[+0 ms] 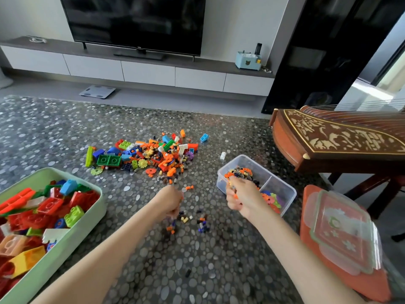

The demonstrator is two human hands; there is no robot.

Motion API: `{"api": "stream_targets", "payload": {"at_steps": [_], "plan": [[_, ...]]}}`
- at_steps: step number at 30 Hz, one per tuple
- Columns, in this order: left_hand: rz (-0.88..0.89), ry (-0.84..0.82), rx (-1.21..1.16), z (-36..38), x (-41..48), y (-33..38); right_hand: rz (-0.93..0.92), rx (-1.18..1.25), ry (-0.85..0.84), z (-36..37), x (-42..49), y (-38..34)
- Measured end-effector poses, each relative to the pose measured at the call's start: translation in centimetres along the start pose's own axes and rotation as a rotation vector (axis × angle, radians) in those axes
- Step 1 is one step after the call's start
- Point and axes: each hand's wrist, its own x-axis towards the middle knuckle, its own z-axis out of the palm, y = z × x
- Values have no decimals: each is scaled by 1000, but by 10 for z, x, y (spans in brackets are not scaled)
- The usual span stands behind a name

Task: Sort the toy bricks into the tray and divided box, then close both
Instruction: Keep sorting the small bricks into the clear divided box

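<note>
A heap of mixed toy bricks [149, 153] lies on the pebble-patterned rug. The pale green tray [65, 233] at lower left holds several large bricks. The clear divided box [282, 187] at right holds small orange and dark bricks in its far compartment and flat flower pieces in the near one. My right hand [241, 197] is closed on small bricks over the box's near-left corner. My left hand [171, 201] is blurred, fingers curled over a scatter of tiny bricks [192, 221]; whether it holds any I cannot tell. The clear box lid [344, 231] rests on an orange lid.
A carved wooden zither [337, 141] on a stand sits at right, close to the box. A lone blue brick [204, 137] and a white brick [223, 155] lie apart from the heap. A TV [135, 23] stands on a low cabinet beyond the rug, with a scale [97, 91] on the floor.
</note>
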Motion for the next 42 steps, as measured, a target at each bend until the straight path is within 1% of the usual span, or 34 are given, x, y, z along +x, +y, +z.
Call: {"api": "stream_targets", "payload": {"at_steps": [1, 2, 3, 4, 6, 9, 10, 12, 14, 16, 17, 18, 20, 21, 22, 23, 25, 26, 27, 29, 31, 32, 34, 35, 36, 39, 40, 42], "plan": [[26, -5, -91, 1, 2, 12, -11, 38, 35, -12, 5, -11], [-3, -19, -225, 3, 2, 26, -21, 56, 86, -23, 13, -20], [9, -39, -284, 8, 5, 40, -35, 51, 139, -32, 22, -27], [46, -67, -277, 15, 6, 54, -46, 11, 191, -40, 32, -31], [167, -75, -182, 36, 13, 86, -66, -186, 267, -50, 50, -35], [321, -52, 18, 67, 26, 113, -97, -509, 264, -54, 69, -37], [352, -53, 70, 73, 31, 118, -96, -555, 246, -56, 72, -39], [405, -44, 147, 77, 37, 121, -91, -568, 216, -57, 66, -45], [437, -50, 161, 73, 37, 119, -179, -627, 213, -60, 58, -49], [435, -47, 145, 66, 37, 114, -300, -704, 258, -62, 54, -48], [437, -5, 145, 61, 35, 109, -365, -739, 308, -61, 51, -47], [466, 72, 155, 54, 32, 103, -429, -770, 368, -59, 46, -47], [541, 257, 280, 36, 26, 81, -575, -795, 451, -52, 29, -36], [565, 320, 370, 27, 22, 65, -659, -818, 440, -46, 16, -25], [576, 355, 465, 18, 21, 45, -727, -858, 380, -40, 1, -10], [578, 385, 554, 10, 21, 24, -762, -944, 285, -33, -12, 10], [582, 415, 712, -4, 26, -21, -733, -1206, 121, -19, -30, 50], [579, 421, 760, -8, 29, -41, -717, -1353, 86, -13, -31, 69], [591, 411, 786, -10, 31, -54, -720, -1489, 106, -7, -29, 83], [663, 366, 800, -10, 28, -72, -734, -1614, 123, 9, -21, 99], [734, 319, 752, -8, 17, -84, -842, -1623, 155, 23, -13, 104], [792, 323, 799, -7, 11, -91, -880, -1623, 164, 28, -9, 102], [879, 394, 1013, -4, 1, -104, -930, -1669, 140, 34, -3, 97], [873, 435, 1111, -1, -4, -105, -957, -1686, 140, 36, 1, 95], [814, 416, 1159, 1, -7, -101, -956, -1694, 158, 36, 3, 92], [675, 338, 1237, 8, -4, -78, -948, -1769, 117, 38, 4, 85], [661, 308, 1280, 11, -2, -71, -930, -1799, 103, 40, 4, 84], [697, 301, 1321, 15, 1, -63, -885, -1800, 112, 39, 1, 83]]}}
